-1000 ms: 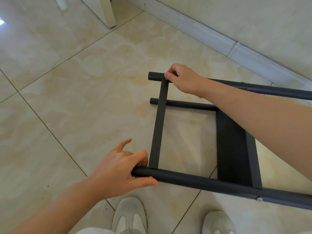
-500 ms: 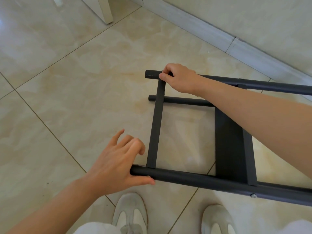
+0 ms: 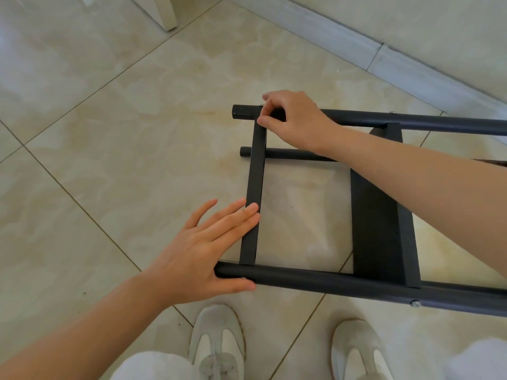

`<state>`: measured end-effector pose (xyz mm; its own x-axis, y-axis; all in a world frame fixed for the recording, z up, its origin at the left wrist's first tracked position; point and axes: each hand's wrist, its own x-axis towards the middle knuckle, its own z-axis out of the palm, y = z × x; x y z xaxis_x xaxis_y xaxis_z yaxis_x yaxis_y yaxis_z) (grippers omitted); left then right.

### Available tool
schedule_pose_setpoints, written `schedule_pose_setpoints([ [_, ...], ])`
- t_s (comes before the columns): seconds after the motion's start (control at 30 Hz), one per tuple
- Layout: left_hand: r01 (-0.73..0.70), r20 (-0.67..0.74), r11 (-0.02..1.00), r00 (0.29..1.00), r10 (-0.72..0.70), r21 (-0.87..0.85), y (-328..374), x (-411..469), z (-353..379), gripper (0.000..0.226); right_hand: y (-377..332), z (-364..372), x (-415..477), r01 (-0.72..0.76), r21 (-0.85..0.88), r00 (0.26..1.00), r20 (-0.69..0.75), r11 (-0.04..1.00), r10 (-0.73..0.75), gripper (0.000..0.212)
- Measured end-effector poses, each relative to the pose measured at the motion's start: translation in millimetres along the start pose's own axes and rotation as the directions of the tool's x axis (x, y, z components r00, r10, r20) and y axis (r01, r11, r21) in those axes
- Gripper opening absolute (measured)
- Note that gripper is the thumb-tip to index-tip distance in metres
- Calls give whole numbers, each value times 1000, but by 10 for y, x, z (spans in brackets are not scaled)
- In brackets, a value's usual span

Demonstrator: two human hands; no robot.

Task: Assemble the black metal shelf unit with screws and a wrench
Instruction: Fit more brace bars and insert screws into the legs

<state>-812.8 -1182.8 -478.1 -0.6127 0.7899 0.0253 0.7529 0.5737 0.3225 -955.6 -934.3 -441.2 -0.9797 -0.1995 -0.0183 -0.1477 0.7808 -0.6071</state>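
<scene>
Lying flat, fingers straight, the left hand [image 3: 200, 256] touches the crossbar [image 3: 254, 187]; the right hand [image 3: 296, 119] pinches the far tube [image 3: 444, 124].

The shelf frame [image 3: 315, 277] across the centre and right is matt black, with a silver screw head [image 3: 415, 303] at lower right. The floor [image 3: 109, 119] is glossy cream tile marbled with beige veins. The shoes [image 3: 216, 341] at the bottom are off-white.
</scene>
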Motion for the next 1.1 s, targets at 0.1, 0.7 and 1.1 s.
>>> schedule_pose_setpoints([
  [0.1,0,-18,1000,1000,0,-11,-1,-4,19,92,39,-15,-388,141,-20,979,-149,990,-142,14],
  [0.7,6,-81,998,997,-12,-70,-16,-19,95,89,12,648,-1504,-391,483,808,587,784,41,15],
  [1.1,28,-74,995,997,-35,-95,-23,-22,100,89,-82,741,-1368,-536,564,758,649,628,65,8],
])
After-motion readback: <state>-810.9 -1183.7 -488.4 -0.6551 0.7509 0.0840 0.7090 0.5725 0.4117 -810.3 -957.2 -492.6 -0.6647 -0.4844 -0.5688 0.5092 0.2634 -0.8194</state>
